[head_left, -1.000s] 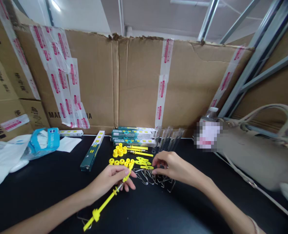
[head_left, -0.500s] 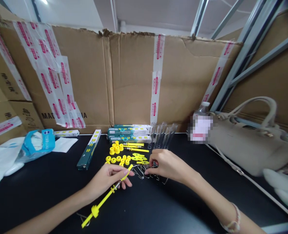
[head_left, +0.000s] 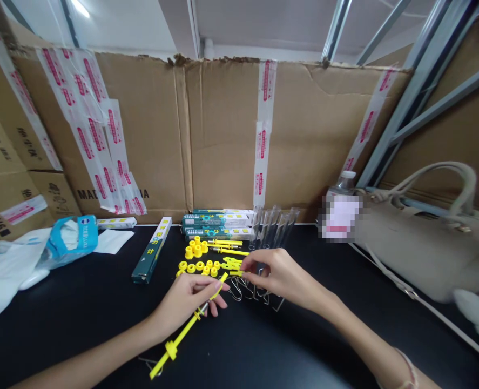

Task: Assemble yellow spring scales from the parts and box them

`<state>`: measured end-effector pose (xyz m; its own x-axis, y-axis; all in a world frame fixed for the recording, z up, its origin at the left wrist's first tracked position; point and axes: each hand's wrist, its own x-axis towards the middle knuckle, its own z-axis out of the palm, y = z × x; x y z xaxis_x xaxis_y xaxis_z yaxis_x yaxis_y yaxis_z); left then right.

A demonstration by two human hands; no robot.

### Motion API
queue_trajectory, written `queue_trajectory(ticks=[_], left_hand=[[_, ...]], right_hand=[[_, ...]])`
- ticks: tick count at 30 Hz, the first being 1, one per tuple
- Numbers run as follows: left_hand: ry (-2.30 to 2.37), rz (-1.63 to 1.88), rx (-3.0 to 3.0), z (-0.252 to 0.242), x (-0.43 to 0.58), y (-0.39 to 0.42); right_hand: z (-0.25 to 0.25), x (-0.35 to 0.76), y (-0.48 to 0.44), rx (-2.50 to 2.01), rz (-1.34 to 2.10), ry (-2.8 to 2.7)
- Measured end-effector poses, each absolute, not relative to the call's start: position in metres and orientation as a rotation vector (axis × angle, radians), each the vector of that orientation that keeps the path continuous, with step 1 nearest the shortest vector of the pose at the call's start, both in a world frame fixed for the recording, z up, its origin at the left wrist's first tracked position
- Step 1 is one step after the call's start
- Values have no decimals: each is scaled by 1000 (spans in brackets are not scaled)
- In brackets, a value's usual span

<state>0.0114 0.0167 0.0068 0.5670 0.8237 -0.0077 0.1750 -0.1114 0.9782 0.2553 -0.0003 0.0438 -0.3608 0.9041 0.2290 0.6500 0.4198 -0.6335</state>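
Observation:
My left hand [head_left: 186,305] grips a long yellow plastic rod [head_left: 182,332] with a short metal section [head_left: 202,309] along it. The rod's lower end reaches toward me over the black table [head_left: 81,329]. My right hand [head_left: 277,275] is pinched at a small yellow plastic piece [head_left: 235,273], beside a group of yellow forked parts [head_left: 231,265]. Bent wire hooks [head_left: 239,289] lie under those fingers. Yellow rings [head_left: 194,266], yellow spools [head_left: 194,249] and yellow pins [head_left: 228,249] lie just beyond my hands.
Clear plastic tubes [head_left: 274,229] stand behind my right hand, next to green-and-white boxes [head_left: 218,219]. A long green box [head_left: 152,251] lies on the left, near a white plastic bag [head_left: 8,275]. A beige handbag [head_left: 425,248] sits on the right. A cardboard wall [head_left: 223,135] rises behind.
The view has shifted slightly. My right hand sits a little further left, nearer the yellow forked parts. My left hand keeps the yellow rod in about the same grip.

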Motion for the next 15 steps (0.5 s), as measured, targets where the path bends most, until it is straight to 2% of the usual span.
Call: queue_trajectory(ticks=[9,15], left_hand=[[850,676,1672,7,12,12],[825,666,1700,5,8,14]], right_hand=[[10,229,5,-1075,1048,-1637],[12,225,3,-1029,1151,-1484]])
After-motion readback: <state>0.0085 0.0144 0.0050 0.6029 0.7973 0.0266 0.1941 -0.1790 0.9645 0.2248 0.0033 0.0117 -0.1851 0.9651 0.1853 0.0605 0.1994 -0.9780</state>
